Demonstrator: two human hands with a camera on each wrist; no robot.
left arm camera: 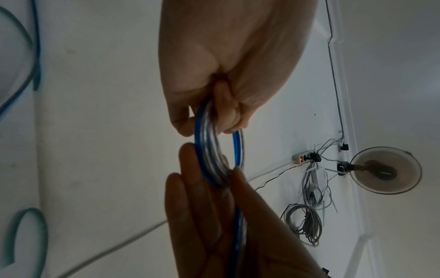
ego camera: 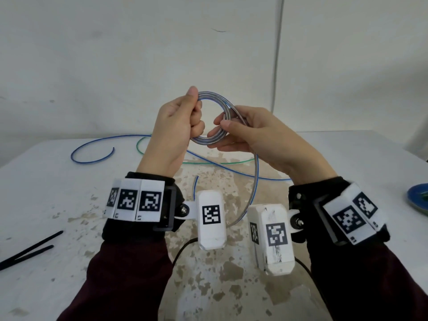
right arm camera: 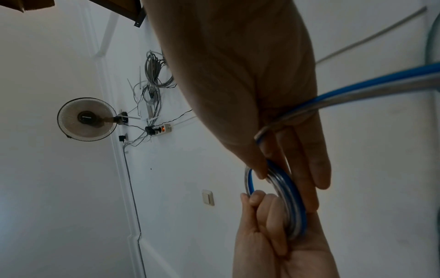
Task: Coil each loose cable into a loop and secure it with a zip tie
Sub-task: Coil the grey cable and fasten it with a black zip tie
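Above the table I hold a blue-and-silver cable coil (ego camera: pixel 208 140) of several turns between both hands. My left hand (ego camera: pixel 195 106) grips its left side, thumb on top and fingers curled through the loop. The thumb and fingers of my right hand (ego camera: pixel 225 125) pinch the right side. The cable's loose tail (ego camera: pixel 256 179) hangs from the right hand down between my wrists. In the left wrist view the coil (left arm camera: pixel 207 150) runs from my left hand (left arm camera: pixel 226 75) into my right hand (left arm camera: pixel 202 206). In the right wrist view, coil (right arm camera: pixel 291 197), right hand (right arm camera: pixel 238 75) and left hand (right arm camera: pixel 273 235) show likewise.
A loose blue cable (ego camera: pixel 92 144) and a green cable (ego camera: pixel 141 144) sprawl across the back of the white, stained table (ego camera: pixel 69 193). Two black zip ties (ego camera: pixel 30 251) lie at the front left. A blue plate (ego camera: pixel 419 198) sits at the right edge.
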